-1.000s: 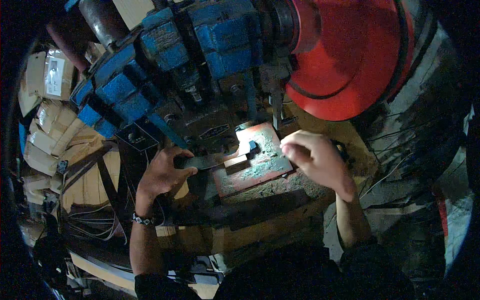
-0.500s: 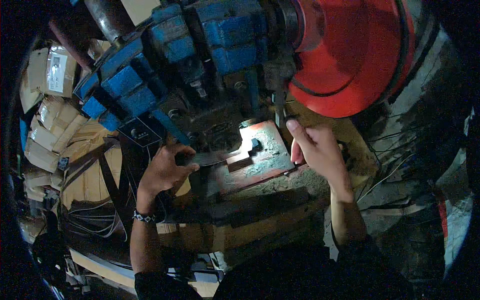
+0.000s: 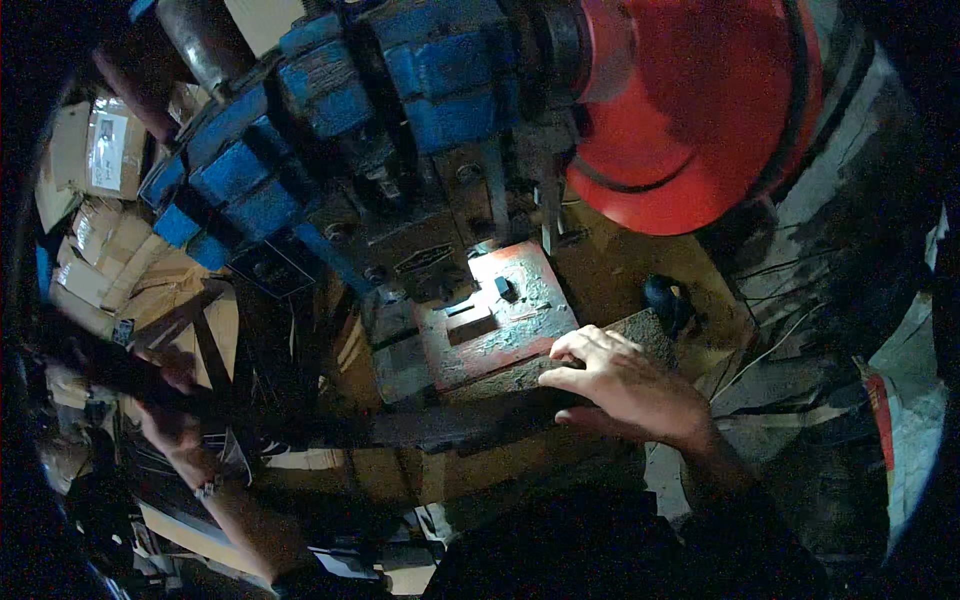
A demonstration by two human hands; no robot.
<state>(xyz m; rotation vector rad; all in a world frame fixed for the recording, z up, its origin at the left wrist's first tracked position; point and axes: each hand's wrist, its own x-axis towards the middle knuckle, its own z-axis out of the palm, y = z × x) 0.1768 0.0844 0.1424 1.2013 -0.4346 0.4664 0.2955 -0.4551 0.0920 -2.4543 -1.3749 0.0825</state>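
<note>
My right hand (image 3: pixel 632 385) is over the near right edge of a worn, red-edged metal plate (image 3: pixel 535 300). Its fingers are loosely bent and apart, with nothing seen in them. A dark block (image 3: pixel 503 288) stands on the lit plate, and a small metal block (image 3: pixel 470 325) lies left of it. Far to the left, my left hand (image 3: pixel 170 420) is closed round a long dark bar-like piece (image 3: pixel 110 365). Shadow and motion blur hide what kind of piece it is.
Behind the plate stands a heavy blue machine (image 3: pixel 450 75) with a big red wheel (image 3: pixel 690 120) at its right. Cardboard boxes (image 3: pixel 75 150) are stacked at the left. A round black object (image 3: pixel 665 300) sits on the brown surface right of the plate.
My left hand has swung from beside the plate to the far left and holds the dark piece there. My right hand has come down and nearer, its fingers now spread.
</note>
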